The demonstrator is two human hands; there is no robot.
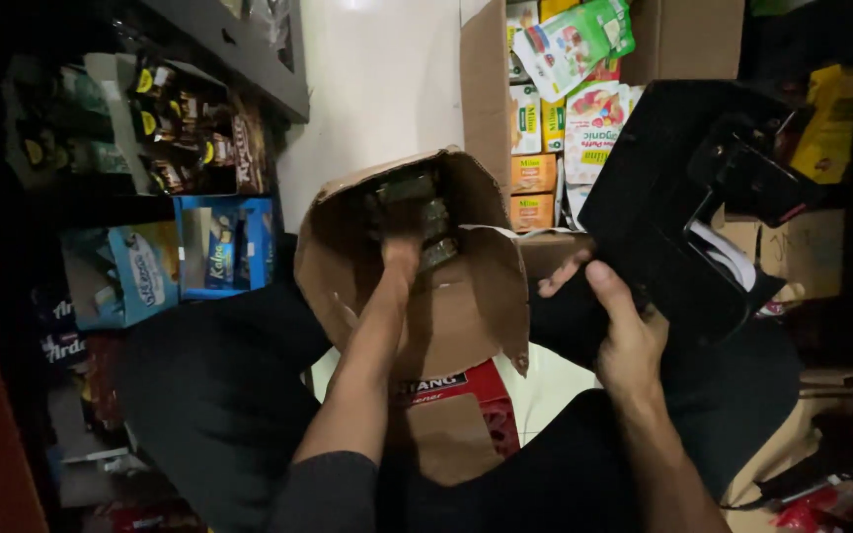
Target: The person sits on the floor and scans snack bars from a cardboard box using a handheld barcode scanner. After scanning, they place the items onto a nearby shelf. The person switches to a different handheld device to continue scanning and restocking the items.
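Two hands are in view. The left hand (402, 259) reaches deep into an open brown cardboard box (466, 306) resting on the person's lap; its grip among the dark packets (417, 212) inside cannot be told. The right hand (616, 326) grasps the edge of a black bag (663, 212), just beside the box.
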